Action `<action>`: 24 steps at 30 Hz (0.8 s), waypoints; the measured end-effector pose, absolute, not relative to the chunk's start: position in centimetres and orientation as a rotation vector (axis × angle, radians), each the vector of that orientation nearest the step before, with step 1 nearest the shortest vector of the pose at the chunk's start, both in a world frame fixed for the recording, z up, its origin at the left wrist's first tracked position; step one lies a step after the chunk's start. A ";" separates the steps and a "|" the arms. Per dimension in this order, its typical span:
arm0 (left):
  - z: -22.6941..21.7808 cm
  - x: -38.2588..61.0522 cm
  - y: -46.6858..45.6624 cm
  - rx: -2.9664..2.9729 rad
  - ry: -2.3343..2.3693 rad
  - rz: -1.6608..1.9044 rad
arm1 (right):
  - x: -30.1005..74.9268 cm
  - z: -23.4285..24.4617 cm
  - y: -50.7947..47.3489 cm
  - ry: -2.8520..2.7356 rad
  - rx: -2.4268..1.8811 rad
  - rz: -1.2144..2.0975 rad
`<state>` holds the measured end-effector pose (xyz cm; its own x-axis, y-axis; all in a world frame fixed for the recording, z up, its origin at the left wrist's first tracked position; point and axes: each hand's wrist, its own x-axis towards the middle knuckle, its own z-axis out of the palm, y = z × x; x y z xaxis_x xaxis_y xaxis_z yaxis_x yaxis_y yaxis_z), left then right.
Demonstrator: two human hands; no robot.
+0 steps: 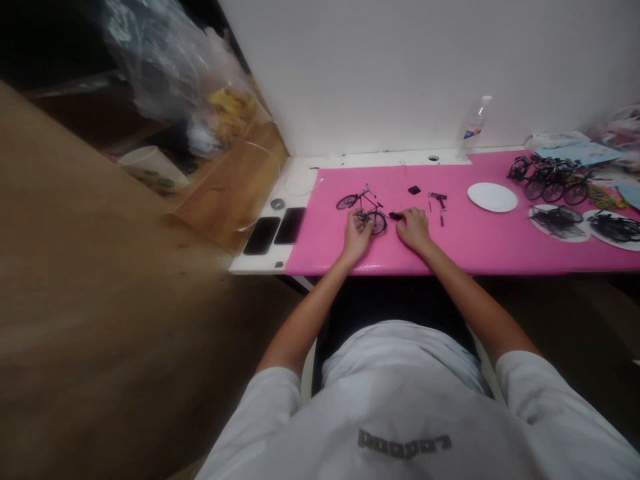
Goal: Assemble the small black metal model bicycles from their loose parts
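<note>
A small black model bicycle (361, 205) stands on the pink mat (465, 247). My left hand (356, 235) is curled around the bicycle near its rear wheel and holds it. My right hand (413, 227) is closed in a pinch on a small black tool or part (395, 215) pointed at that wheel. A little beyond my right hand lie a small black piece (414, 190) and several tiny dark parts (439, 200).
Two dark phones (276, 229) lie at the mat's left edge. A white plate (492, 197) sits to the right, with several finished model bicycles (550, 177) and two plates of black parts (585, 223) beyond. A plastic bottle (475, 123) stands by the wall. Plastic bags (175, 67) pile up left.
</note>
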<state>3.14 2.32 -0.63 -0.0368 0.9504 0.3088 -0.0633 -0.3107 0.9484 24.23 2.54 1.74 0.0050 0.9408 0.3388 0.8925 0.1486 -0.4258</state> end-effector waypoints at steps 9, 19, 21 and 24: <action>-0.4 3.2 2.2 1.376 1.000 1.483 | 24.3 1.5 2.5 -1.807 -1.692 0.121; -0.3 3.2 2.1 1.377 1.015 1.489 | 24.5 1.9 2.7 -1.859 -1.717 0.138; -0.3 3.2 2.1 1.372 1.007 1.490 | 24.5 2.0 2.6 -1.873 -1.714 0.138; -0.3 3.2 2.2 1.375 1.006 1.493 | 24.4 2.1 2.5 -1.886 -1.718 0.136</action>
